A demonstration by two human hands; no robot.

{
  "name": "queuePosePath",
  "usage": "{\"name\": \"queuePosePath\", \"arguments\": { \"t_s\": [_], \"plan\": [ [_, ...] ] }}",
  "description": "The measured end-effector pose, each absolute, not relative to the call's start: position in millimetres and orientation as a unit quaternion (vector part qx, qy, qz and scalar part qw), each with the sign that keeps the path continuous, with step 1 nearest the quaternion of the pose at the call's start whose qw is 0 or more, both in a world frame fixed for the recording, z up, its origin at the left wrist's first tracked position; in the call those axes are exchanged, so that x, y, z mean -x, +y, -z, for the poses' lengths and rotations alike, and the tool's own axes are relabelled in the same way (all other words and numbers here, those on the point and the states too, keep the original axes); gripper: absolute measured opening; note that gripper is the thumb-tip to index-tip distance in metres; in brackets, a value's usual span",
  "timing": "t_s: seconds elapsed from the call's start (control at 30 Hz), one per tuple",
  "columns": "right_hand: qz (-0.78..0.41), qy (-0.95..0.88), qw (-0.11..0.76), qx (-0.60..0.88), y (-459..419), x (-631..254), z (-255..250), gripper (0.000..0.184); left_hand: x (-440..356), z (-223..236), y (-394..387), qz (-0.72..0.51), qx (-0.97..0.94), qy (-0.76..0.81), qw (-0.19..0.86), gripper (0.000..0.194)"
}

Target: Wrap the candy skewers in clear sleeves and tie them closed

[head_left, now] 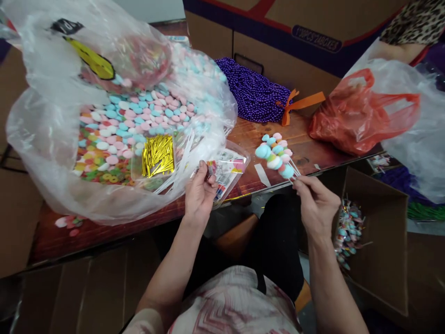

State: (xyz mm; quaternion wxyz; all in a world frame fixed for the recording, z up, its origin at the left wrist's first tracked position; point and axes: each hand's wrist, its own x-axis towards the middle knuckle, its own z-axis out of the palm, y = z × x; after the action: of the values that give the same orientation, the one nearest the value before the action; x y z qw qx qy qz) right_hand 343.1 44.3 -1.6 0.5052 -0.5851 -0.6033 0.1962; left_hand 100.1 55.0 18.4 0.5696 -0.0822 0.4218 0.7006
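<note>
Candy sticks in the right hand, clear packet in the left hand

The bunch of candy sticks is held just over the table's near edge, pale blue, pink and white pieces at the upper end. Its long axis slants from the right fingertips up, away and to the left; the right thumb and fingers pinch the bare lower ends. The right hand is thus the nearer one, at the bunch itself.

From the left hand, the candy heads lie to the right and slightly farther from the body, with a gap between. That hand is closed at thumb and fingers on one end of the packet, whose pink-printed end points right, towards the candies. Whether its mouth is open, I cannot tell.

Below the packet sits a clear tray, and a white paper strip lies between tray and bunch. Farther left, a big plastic bag bears loose candies and a box of gold strips. Purple beads lie beyond; a cardboard box stands right of the right hand.
</note>
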Motion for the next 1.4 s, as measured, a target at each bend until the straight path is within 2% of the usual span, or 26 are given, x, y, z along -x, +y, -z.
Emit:
{"name": "queuePosePath", "arguments": {
  "t_s": [0.17,0.43,0.57,0.83,1.4],
  "plan": [
    [-0.212,-0.628,0.511,0.548,19,-340,5,0.01,-102,-19,54,-0.693,0.069,0.43,0.574,0.022],
    [-0.132,-0.697,0.46,0.534,17,-355,2,0.01,-104,-15,49,-0.696,0.0,0.439,0.568,0.034],
    [-0.129,-0.724,0.437,0.519,16,-359,-1,0.011,-103,-12,48,-0.708,-0.026,0.431,0.558,0.041],
    [-0.189,-0.701,0.432,0.535,12,-362,-2,0.007,-102,-10,47,-0.7,-0.025,0.43,0.57,0.036],
    [-0.249,-0.695,0.442,0.509,9,-360,-1,0.009,-102,1,48,-0.717,-0.121,0.463,0.507,0.036]
  ]
}}
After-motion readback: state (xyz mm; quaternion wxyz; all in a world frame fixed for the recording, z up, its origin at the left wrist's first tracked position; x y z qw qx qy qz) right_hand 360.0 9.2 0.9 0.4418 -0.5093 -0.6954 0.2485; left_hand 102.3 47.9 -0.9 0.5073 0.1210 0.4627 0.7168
